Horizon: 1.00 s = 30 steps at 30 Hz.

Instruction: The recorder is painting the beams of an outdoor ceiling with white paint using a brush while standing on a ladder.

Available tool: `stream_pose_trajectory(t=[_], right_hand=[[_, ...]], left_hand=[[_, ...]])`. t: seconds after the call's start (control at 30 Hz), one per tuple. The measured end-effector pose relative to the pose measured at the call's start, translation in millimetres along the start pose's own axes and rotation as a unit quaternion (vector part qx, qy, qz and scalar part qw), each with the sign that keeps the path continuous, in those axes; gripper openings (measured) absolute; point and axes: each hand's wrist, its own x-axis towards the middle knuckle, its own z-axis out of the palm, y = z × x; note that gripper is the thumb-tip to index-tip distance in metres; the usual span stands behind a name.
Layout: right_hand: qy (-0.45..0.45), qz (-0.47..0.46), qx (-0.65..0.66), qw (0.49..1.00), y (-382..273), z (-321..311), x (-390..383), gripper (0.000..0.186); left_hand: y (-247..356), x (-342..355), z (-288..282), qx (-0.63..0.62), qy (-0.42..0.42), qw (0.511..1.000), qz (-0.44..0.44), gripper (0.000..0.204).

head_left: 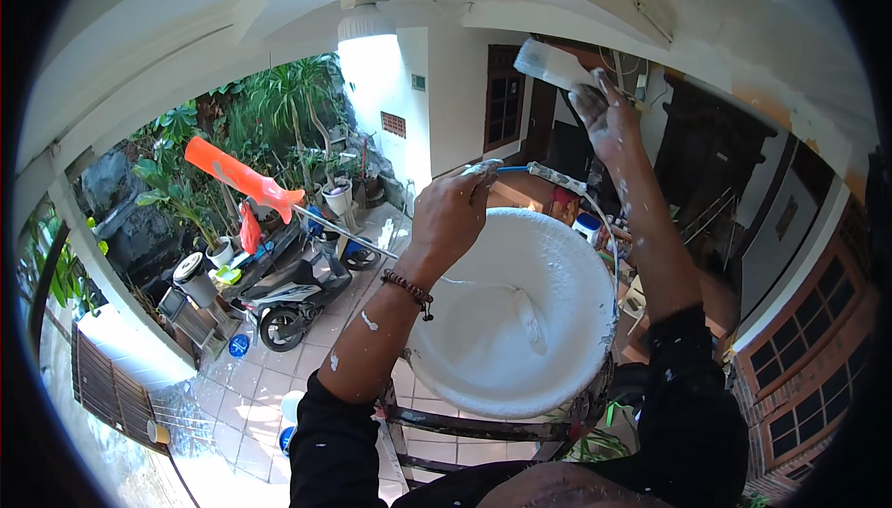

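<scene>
My right hand [609, 125] is raised at the upper right and grips a flat paintbrush [550, 64], bristles pointing up and left. Paint spots mark the hand and forearm. My left hand [451, 220] is closed at the bucket's wire handle [557, 178], which arches up beyond the rim; its fingertips are partly hidden. Below sits a white bucket [576, 322], coated inside with white paint. A small paint roller [530, 320] lies in it; its metal rod passes behind my left wrist to an orange handle [243, 178] jutting out left.
The bucket stands over a dark, paint-spattered ladder [474, 424]. Far below, a motorbike [295, 299] is parked on a tiled floor [251, 396], with potted plants behind it. A lit lamp [367, 25] hangs from the pale ceiling. Wooden windows [804, 350] line the right.
</scene>
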Motion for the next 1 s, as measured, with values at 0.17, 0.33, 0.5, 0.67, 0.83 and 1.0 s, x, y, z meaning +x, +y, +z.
stream_pose_trajectory(t=[0.17, 0.33, 0.5, 0.67, 0.83, 1.0], right_hand=[[-0.019, 0.029, 0.030, 0.999, 41.1, 43.9, 91.0, 0.024], [-0.026, 0.028, 0.080, 0.996, 77.7, 95.7, 134.8, 0.025], [-0.010, -0.019, 0.148, 0.989, 86.5, 130.6, 156.8, 0.027], [-0.062, -0.063, 0.202, 0.975, 66.5, 107.6, 151.4, 0.027], [-0.098, -0.048, 0.288, 0.951, 67.6, 64.6, 117.1, 0.028], [-0.059, -0.028, 0.177, 0.982, 100.3, 85.0, 149.3, 0.029]], left_hand=[[6.2, 2.3, 0.5, -0.019, -0.001, 1.000, 0.016, 0.022], [4.6, -0.5, -0.9, 0.002, -0.014, 1.000, 0.002, 0.019], [7.7, 1.3, -2.7, 0.002, -0.043, 0.999, -0.024, 0.020], [2.4, -0.2, 0.9, -0.014, -0.008, 1.000, 0.005, 0.020], [7.3, 1.4, -4.3, -0.028, 0.002, 1.000, 0.011, 0.020], [9.3, 2.9, -6.2, -0.002, -0.040, 0.999, -0.019, 0.020]])
